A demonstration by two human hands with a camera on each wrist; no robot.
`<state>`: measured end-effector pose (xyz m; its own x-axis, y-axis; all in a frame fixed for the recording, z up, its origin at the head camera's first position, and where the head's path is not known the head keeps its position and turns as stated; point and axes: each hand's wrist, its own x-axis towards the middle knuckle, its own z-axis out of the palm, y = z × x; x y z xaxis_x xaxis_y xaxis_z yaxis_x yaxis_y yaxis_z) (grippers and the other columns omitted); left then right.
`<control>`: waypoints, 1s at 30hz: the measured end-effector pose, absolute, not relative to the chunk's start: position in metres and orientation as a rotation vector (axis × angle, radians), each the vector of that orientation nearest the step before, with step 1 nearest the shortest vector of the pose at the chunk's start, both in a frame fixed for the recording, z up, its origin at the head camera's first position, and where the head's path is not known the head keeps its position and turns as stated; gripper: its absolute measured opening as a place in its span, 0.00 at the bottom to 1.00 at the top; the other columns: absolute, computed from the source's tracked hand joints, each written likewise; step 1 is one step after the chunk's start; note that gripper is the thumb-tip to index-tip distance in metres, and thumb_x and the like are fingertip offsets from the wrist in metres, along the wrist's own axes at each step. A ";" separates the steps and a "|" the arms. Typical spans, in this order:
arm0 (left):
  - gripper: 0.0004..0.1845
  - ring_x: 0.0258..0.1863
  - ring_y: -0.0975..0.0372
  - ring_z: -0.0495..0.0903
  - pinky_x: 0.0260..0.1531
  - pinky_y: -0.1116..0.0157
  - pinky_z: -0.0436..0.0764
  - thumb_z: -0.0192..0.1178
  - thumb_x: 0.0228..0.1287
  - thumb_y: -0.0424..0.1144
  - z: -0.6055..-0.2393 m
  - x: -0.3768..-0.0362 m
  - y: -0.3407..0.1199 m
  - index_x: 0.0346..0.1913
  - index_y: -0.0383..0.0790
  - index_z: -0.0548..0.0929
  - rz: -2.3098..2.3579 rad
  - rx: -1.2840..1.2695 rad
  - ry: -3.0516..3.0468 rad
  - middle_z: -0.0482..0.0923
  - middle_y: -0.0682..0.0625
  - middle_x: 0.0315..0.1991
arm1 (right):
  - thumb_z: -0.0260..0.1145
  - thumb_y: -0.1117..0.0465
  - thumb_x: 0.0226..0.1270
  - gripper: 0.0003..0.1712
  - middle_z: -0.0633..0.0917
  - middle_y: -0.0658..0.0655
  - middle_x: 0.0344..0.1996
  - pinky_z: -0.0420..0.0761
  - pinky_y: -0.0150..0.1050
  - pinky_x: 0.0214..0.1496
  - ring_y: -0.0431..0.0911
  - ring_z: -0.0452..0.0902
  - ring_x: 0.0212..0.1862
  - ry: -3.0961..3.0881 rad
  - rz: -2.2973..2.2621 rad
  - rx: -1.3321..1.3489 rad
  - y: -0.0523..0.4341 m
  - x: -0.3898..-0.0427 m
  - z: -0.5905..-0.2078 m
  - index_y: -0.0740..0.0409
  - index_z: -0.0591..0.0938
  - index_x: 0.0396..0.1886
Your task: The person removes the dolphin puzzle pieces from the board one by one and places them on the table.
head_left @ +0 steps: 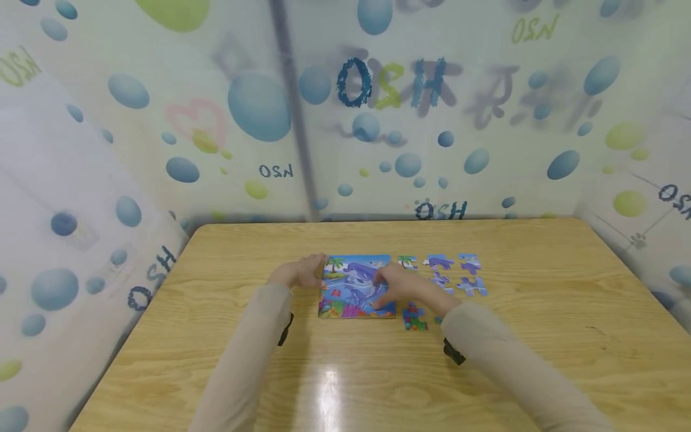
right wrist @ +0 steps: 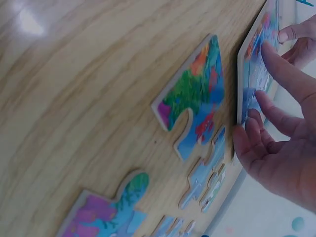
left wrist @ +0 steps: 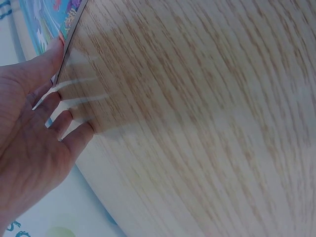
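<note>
While both sleeves reach up from the near edge of the tabletop, the puzzle board lies flat between the hands near the middle. The left hand touches its left edge with straight fingers, and the right hand presses flat on its right side, grasping nothing. Loose puzzle pieces lie just past the right hand, nearer to it.

square dolphin-picture jigsaw board: 1, table centre | loose blue-and-purple cardboard puzzle pieces: about 6 in a cluster at 3 o'clock of the board, 1 more reef-coloured piece at 5 o'clock | hands on the board: 2 | light wooden table: 1
</note>
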<state>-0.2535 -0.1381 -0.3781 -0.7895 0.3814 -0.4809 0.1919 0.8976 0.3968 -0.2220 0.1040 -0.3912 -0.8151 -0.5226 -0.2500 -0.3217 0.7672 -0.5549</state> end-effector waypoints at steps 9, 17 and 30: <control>0.36 0.74 0.45 0.41 0.73 0.47 0.45 0.53 0.68 0.41 -0.375 -0.253 -0.137 0.73 0.39 0.49 0.456 0.388 2.485 0.42 0.41 0.75 | 0.75 0.60 0.47 0.28 0.78 0.60 0.48 0.75 0.45 0.60 0.53 0.74 0.53 2.552 -0.716 -0.598 0.097 -0.218 -0.389 0.64 0.76 0.48; 0.36 0.74 0.45 0.42 0.72 0.47 0.46 0.54 0.67 0.40 -0.378 -0.254 -0.137 0.73 0.38 0.50 0.437 0.397 2.487 0.44 0.39 0.74 | 0.74 0.65 0.47 0.24 0.80 0.59 0.45 0.78 0.43 0.55 0.50 0.75 0.49 2.565 -0.772 -0.518 0.094 -0.217 -0.387 0.64 0.77 0.46; 0.35 0.73 0.45 0.45 0.72 0.47 0.48 0.55 0.66 0.39 -0.380 -0.255 -0.138 0.71 0.37 0.52 0.464 0.390 2.499 0.48 0.38 0.73 | 0.65 0.72 0.55 0.12 0.80 0.58 0.39 0.81 0.38 0.43 0.46 0.79 0.41 2.472 -0.927 -0.634 0.109 -0.216 -0.380 0.62 0.80 0.41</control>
